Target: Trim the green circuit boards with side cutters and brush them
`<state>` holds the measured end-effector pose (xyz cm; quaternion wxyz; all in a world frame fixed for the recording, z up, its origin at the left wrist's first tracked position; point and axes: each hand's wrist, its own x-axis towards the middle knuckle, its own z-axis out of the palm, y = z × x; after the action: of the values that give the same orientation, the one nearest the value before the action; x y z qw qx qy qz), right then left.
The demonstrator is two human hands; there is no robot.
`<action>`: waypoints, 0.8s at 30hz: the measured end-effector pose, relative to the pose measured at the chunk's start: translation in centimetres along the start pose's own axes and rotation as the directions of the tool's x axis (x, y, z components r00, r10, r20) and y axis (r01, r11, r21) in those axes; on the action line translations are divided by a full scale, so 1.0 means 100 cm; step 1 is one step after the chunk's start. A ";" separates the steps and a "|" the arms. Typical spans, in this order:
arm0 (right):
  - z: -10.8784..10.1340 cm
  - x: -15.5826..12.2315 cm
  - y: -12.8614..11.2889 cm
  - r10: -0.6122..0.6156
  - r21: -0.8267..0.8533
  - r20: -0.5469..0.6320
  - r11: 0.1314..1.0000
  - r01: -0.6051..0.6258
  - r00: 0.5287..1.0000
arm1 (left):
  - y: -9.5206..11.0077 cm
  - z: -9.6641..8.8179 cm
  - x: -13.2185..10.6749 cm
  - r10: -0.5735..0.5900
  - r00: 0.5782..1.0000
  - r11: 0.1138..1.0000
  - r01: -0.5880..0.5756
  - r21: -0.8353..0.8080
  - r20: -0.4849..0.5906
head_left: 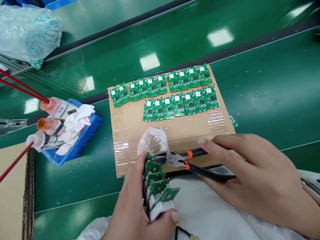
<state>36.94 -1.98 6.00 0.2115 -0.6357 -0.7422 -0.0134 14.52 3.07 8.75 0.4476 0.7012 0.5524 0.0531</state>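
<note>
My left hand (135, 206) grips a stack of green circuit boards (156, 186) with white parts on their undersides. My right hand (257, 176) is shut around the black-and-orange handles of a pair of cutting pliers (176, 159), whose metal jaws reach the top of that stack. Just behind the jaws lies a crumpled clear plastic bag (152, 141). Two rows of several similar boards (175, 93) rest on a corrugated cardboard sheet (175, 128), beyond both hands.
A blue plastic tray (87, 138) at left holds white cloth, with several labelled bottles with red or orange tips beside it. A clear plastic bag (27, 33) lies top left. A shiny green bench (250, 100) runs beneath everything, and white fabric (205, 206) lies near my hands.
</note>
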 end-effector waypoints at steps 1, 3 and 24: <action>-0.001 0.000 0.002 0.004 -0.016 -0.013 1.000 -0.004 1.000 | -0.002 -0.001 0.000 0.029 1.000 0.999 -0.029 -0.016 -0.006; -0.002 0.000 0.006 -0.008 -0.041 -0.035 0.999 0.006 0.999 | -0.008 -0.003 0.000 0.068 0.998 0.996 -0.069 -0.063 -0.010; -0.008 0.006 0.004 -0.078 -0.042 -0.015 0.996 0.077 0.997 | -0.003 -0.009 0.005 -0.100 0.995 0.988 0.097 -0.121 -0.024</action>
<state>37.47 -1.58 6.84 0.2038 -0.6105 -0.7642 -0.0421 13.97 4.00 8.86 0.4828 0.6441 0.5887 0.0744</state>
